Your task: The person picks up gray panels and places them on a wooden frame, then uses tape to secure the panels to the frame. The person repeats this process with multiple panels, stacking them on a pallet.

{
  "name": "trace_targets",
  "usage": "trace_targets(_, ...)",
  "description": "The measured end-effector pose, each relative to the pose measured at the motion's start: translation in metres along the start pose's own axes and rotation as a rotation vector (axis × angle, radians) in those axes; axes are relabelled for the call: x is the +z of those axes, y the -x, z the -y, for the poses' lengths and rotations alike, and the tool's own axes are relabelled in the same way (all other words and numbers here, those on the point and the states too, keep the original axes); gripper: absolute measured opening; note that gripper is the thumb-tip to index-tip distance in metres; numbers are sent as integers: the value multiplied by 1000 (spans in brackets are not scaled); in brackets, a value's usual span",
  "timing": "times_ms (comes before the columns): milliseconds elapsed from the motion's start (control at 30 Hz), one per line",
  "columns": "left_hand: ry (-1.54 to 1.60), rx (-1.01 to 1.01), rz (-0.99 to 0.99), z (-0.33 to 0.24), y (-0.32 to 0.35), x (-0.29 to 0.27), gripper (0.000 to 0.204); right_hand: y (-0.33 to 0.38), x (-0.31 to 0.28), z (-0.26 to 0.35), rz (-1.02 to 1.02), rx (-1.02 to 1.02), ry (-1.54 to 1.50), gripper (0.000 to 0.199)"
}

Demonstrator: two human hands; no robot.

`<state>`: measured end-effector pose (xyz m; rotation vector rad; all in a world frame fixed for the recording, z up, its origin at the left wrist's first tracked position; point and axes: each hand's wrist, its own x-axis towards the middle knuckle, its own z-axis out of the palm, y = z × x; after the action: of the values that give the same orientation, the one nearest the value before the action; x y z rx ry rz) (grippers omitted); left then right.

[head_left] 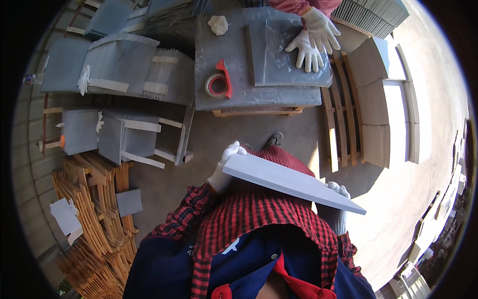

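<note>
I can see only part of the right hand: its fingers curl over the far edge near the right end of the panel, while the panel hides the palm and I cannot make out the thumb. The left hand shows better, closed around the panel's left end with bent fingers at the upper corner; whatever lies underneath is out of my sight. Both hands wear white gloves and have the panel gripped between them. The panel also covers part of the red-and-black checked apron. Beyond it I make out one dark shoe. At the top, a co-worker is cut off by my view, leaving pink sleeves and two gloved hands on a plastic-covered stack, where glare blurs the surface.

The panel is flat, smooth and pale blue-grey, with straight edges and a narrow side facing me. It is held in front of the wearer's body, slanting down toward the right in my view, well apart from the table and its red tape dispenser.
</note>
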<state>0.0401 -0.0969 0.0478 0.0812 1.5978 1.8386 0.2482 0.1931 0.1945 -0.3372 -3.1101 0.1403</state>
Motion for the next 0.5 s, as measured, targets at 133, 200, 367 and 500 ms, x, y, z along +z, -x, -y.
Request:
trace_targets(133, 2, 386, 54, -28, -11, 27, 29, 0, 8, -14, -79, 326, -894, 16)
trace_targets(200, 8, 487, 85, -41, -32, 34, 24, -10, 10, -17, -255, 619, -1847, 22)
trace_targets(367, -164, 647, 170, -57, -92, 32, 54, -53, 36, -58, -363, 488, -1897, 41)
trace_targets(500, 96, 479, 91, -77, -127, 50, 46, -101, 44, -102, -228, 239, -1997, 42)
